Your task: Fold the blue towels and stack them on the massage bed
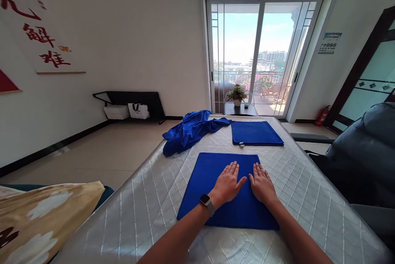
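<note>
A blue cloth [237,214] lies flat, close to square, on the silver quilted table cover [148,214] right in front of me. My left hand [227,184] rests palm down on its middle, fingers straight and thumb out to the side; a watch [207,203] is on that wrist. Near the cloth's right edge my right hand [262,184] also presses flat, fingers extended. Neither hand holds anything. Beyond them lies a second flat blue cloth [257,133] with a small white tag at its near edge. Left of it, a crumpled blue cloth [194,130] is heaped at the table's edge.
A dark padded chair [367,149] stands close on the right. On the left is a tan blanket [61,210] with white flower shapes. A potted plant [237,95] sits on a small table before the sliding glass door [261,50]. A low black shelf [142,99] stands by the wall.
</note>
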Tool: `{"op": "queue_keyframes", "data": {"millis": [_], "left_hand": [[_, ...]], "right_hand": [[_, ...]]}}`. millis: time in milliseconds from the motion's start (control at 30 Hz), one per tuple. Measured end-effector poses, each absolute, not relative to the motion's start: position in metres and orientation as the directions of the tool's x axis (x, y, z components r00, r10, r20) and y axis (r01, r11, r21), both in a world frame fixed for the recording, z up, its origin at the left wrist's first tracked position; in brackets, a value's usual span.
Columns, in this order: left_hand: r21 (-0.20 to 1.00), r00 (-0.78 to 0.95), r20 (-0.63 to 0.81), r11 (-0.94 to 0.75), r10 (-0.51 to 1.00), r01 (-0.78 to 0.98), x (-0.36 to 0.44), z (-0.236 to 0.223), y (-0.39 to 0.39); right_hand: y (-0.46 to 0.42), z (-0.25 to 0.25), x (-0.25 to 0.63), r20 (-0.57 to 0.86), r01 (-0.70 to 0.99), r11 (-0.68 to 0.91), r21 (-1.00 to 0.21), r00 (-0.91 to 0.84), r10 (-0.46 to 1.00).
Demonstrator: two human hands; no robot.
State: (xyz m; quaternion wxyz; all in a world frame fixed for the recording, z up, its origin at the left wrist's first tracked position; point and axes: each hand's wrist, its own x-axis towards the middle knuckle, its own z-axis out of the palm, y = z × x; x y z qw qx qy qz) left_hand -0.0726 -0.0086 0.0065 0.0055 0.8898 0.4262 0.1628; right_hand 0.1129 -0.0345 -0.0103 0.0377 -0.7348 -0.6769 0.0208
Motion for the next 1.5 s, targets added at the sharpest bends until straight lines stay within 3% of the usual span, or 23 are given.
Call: {"op": "queue_keyframes", "data": {"millis": [100,233,467,633,833,1300,1400,1500], "left_hand": [[0.163,0.651,0.298,-0.709,0.698,0.686,-0.032,-0.002,-0.020],[0.189,0.624,0.233,-0.664,0.746,0.723,-0.034,-0.008,-0.020],[0.165,0.424,0.136,-0.442,0.896,0.882,-0.142,-0.004,-0.007],[0.146,0.291,0.165,-0.315,0.942,0.938,-0.199,-0.010,-0.011],[0.150,0.279,0.181,-0.307,0.943,0.940,-0.202,-0.016,-0.012],[0.147,0.276,0.156,-0.298,0.948,0.943,-0.194,0.003,-0.008],[0.169,0.356,0.163,-0.382,0.920,0.909,-0.146,0.008,-0.024],[0.216,0.634,0.162,-0.654,0.756,0.725,-0.077,0.004,-0.050]], "right_hand": [[-0.036,-0.011,0.115,0.005,0.996,-0.062,-0.065,0.062,0.998],[-0.037,-0.009,0.116,0.020,0.997,-0.040,-0.067,0.042,0.999],[-0.034,-0.011,0.114,0.005,0.992,-0.083,-0.099,0.084,0.996],[-0.033,-0.014,0.114,0.016,0.990,-0.072,-0.119,0.074,0.997],[-0.043,-0.010,0.113,0.009,0.996,-0.071,-0.052,0.072,0.997],[-0.079,-0.017,0.108,-0.009,0.989,-0.074,-0.131,0.073,0.997],[-0.079,-0.017,0.108,-0.005,0.990,-0.069,-0.126,0.069,0.998],[-0.082,-0.018,0.111,0.003,0.993,-0.049,-0.106,0.050,0.999]]}}
